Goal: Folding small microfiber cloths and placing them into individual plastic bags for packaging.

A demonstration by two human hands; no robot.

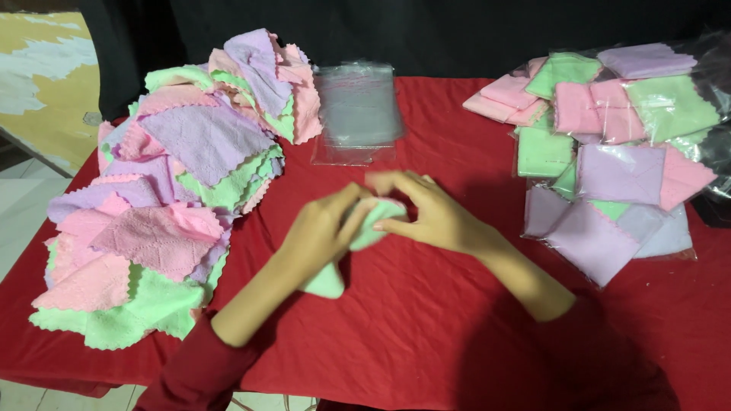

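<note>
Both of my hands meet over the middle of the red tablecloth point(426, 320) and hold one small green cloth point(373, 228) between them. My left hand point(324, 228) grips its lower left part, and a green corner hangs down below the palm. My right hand point(430, 213) pinches the cloth's upper right edge, fingers curled over it. The hands are blurred by motion.
A big heap of loose pink, purple and green cloths point(167, 183) covers the left side. A stack of clear plastic bags point(356, 110) lies at the back centre. Bagged folded cloths point(609, 144) are piled at the right.
</note>
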